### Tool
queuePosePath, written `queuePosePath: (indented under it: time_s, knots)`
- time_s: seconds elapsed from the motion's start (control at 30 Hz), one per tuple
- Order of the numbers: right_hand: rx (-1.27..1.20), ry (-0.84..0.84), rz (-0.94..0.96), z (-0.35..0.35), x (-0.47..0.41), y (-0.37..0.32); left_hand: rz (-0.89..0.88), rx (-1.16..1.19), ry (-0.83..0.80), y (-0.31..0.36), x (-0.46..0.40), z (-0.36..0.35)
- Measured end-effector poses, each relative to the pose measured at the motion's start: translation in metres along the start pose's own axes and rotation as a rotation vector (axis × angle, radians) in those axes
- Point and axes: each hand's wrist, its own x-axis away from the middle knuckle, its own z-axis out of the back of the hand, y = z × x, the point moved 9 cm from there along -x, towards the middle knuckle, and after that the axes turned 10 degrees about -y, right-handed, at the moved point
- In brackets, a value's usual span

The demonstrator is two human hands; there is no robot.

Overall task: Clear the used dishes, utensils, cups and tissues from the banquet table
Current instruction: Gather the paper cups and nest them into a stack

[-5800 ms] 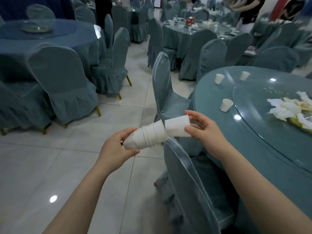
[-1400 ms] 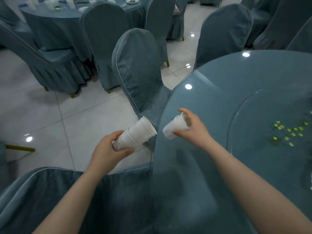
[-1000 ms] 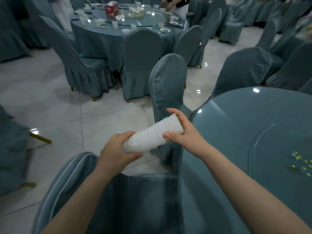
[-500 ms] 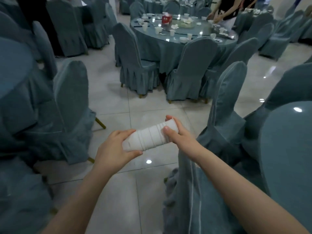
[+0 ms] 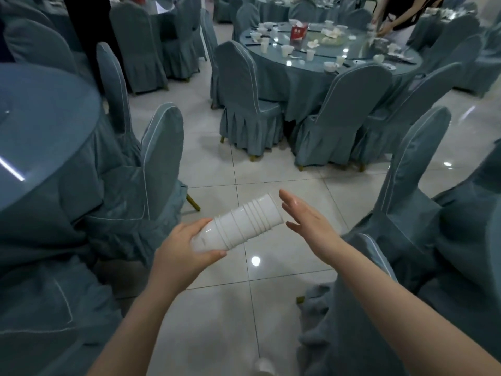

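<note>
A stack of white disposable cups [image 5: 241, 222], nested one inside another, lies tilted in front of me over the tiled floor [image 5: 217, 164], its open rim pointing toward 1 o'clock. My left hand [image 5: 184, 251] grips the closed bottom end, fingers and thumb curled round the lowest cup. My right hand [image 5: 306, 219] is open, fingers straight, just beside the rim; I cannot tell if it touches. I judge the stack very light, thin-walled and easy to crush, so the best hold is gentle, around the base or the ribbed band of rims. At 1 o'clock, well apart, a round desk [image 5: 292, 74] carries used cups, bowls and a red box [image 5: 298, 32]. Covered chairs [image 5: 244, 99] ring it. Another person's arm [image 5: 393, 20] reaches over it at 2 o'clock.
</note>
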Motion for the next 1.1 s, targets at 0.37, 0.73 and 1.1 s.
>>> queuePosePath:
  time_s: [0.37,0.73,1.1]
  knots:
    - [-0.076,0.204,0.014,0.13,-0.115,0.012,-0.116,0.028,-0.091,0.045,-0.194,-0.016]
    - [-0.072,0.435,0.125,0.344,-0.254,-0.012,-0.257,0.113,-0.194,0.162,-0.458,-0.067]
    - [-0.034,0.882,0.001,0.581,-0.297,0.031,-0.391,0.409,-0.568,0.302,-0.723,-0.207]
